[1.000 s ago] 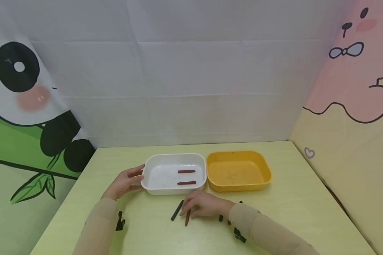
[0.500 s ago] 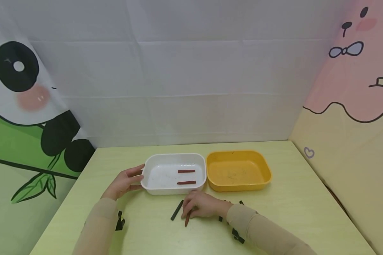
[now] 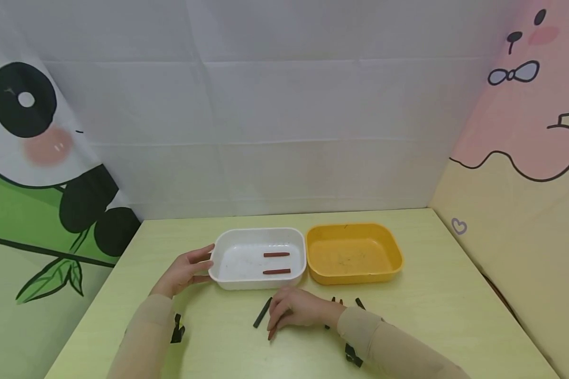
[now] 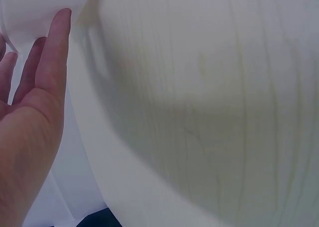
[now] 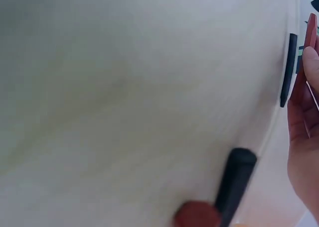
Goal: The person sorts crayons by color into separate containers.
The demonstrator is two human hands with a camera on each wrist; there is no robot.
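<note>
In the head view, my left hand (image 3: pixel 185 271) touches the left end of a white plastic tray (image 3: pixel 258 285) with nearly straight fingers. Two red-brown crayons (image 3: pixel 277 271) lie side by side inside that tray. In front of it, my right hand (image 3: pixel 296 308) pinches another red-brown crayon (image 3: pixel 271 333) between thumb and fingers; most of it is hidden in the head view. The right wrist view shows more of this held crayon (image 5: pixel 311 28). A black crayon (image 3: pixel 263 312) lies on the table just left of my right hand, apart from it.
A yellow tray (image 3: pixel 355 279) stands against the white tray's right side. More crayons lie near my right wrist, including a black crayon (image 3: pixel 360 303); the sleeve partly covers them. Black strap-like pieces (image 3: pixel 177 329) show beside both forearms. A white sheet (image 3: pixel 284 131) closes the back.
My right hand has drawn slightly toward me, and the lower end of its crayon has swung left. Crayon tips beyond the right wrist have come into sight. The left hand stays put.
</note>
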